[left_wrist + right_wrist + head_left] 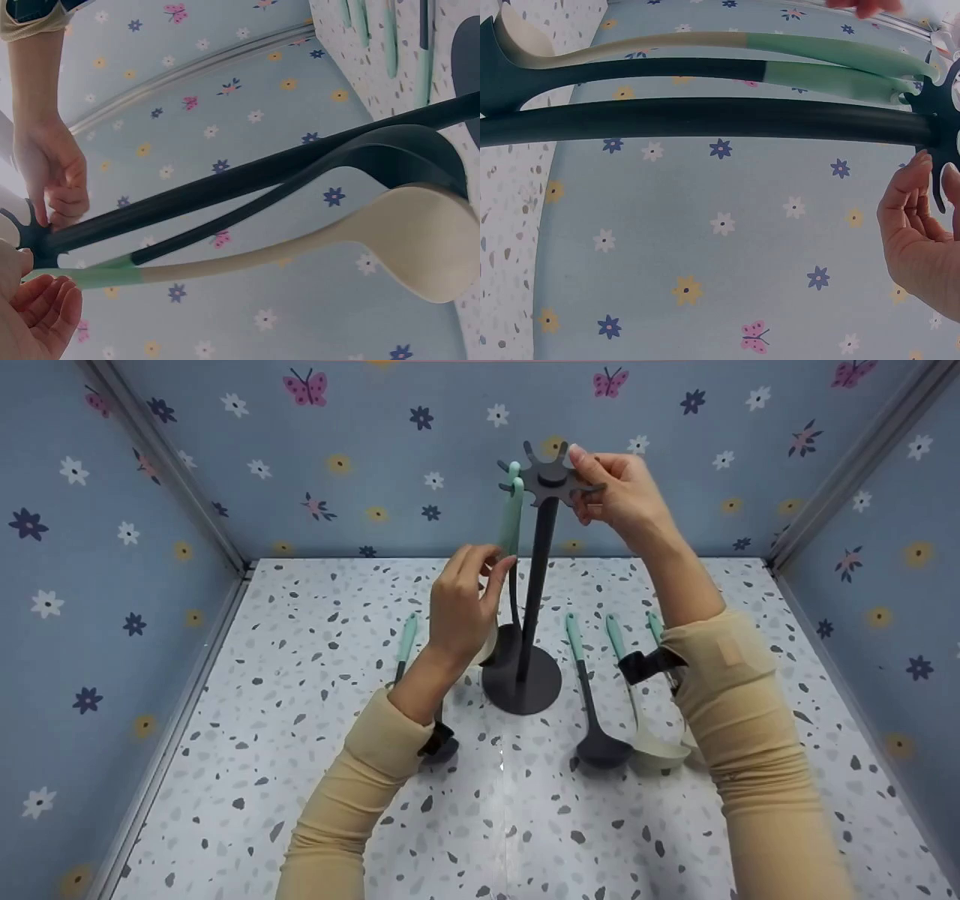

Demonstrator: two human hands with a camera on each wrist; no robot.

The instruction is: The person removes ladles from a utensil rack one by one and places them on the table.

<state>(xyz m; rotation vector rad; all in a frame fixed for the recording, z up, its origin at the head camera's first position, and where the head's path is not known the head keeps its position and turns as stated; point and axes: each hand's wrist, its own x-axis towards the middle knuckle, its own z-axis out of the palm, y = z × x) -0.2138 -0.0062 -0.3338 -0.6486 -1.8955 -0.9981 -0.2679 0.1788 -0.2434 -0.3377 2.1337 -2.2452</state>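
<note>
A black utensil stand [540, 570] has a round base and a ring of hooks on top. My right hand [619, 499] grips that hook ring, thumb and fingers on its right side. Two utensils with mint-green handles hang on the left hooks. One has a dark, curved ladle head [427, 150], the other a cream rounded bowl [427, 244]. My left hand [465, 596] is beside their handles, fingers loosely bent. In the right wrist view, its blurred fingertips [866, 6] show apart from the handles.
On the speckled table [300, 795], a dark ladle [604, 750], a cream ladle [660, 757] and another green-handled utensil [655, 624] lie to the right. Left of the stand lies another utensil [407, 637], partly behind my left arm. Flower-patterned walls [375, 457] enclose the back and sides.
</note>
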